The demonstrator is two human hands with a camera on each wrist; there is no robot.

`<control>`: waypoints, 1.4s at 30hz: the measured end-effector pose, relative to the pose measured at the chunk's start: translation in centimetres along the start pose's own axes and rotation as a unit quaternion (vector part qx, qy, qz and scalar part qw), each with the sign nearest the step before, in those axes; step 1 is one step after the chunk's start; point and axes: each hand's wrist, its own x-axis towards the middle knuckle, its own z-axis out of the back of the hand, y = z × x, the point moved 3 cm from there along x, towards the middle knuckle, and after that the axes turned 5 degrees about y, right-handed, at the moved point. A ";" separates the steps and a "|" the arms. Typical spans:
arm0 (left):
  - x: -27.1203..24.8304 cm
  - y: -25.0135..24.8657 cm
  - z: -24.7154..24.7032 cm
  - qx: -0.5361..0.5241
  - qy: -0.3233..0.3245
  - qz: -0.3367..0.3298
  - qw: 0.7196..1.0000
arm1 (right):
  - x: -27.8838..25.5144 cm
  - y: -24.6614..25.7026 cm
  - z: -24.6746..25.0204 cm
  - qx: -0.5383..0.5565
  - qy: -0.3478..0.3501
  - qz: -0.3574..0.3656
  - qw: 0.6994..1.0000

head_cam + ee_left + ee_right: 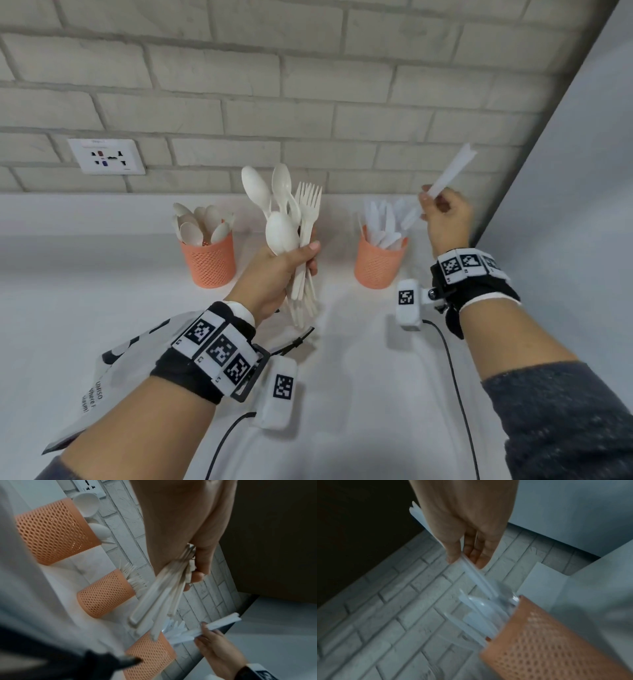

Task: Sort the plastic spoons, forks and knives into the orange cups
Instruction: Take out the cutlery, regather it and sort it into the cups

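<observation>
My left hand (274,270) grips a bundle of white plastic spoons and forks (291,212) by the handles, heads up, in front of the cups. My right hand (445,216) pinches white plastic knives (452,169) between thumb and fingers, tilted, with the lower end dipping among the knives in the right orange mesh cup (376,267). The left orange cup (210,263) holds several spoons. The middle orange cup (106,595), hidden behind my left hand in the head view, holds forks. In the right wrist view the knives (477,577) slant down toward the cup (547,642).
The cups stand in a row on a white counter (359,377) against a grey brick wall with a socket plate (106,156). A grey side panel (582,171) closes the right. A printed paper bag (113,370) lies under my left forearm. Black cables (452,377) trail over the counter.
</observation>
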 end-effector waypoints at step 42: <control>-1.6 -1.6 -0.2 0.070 -0.048 -0.026 0.996 | -11.9 9.8 -11.3 0.231 0.362 -0.100 0.898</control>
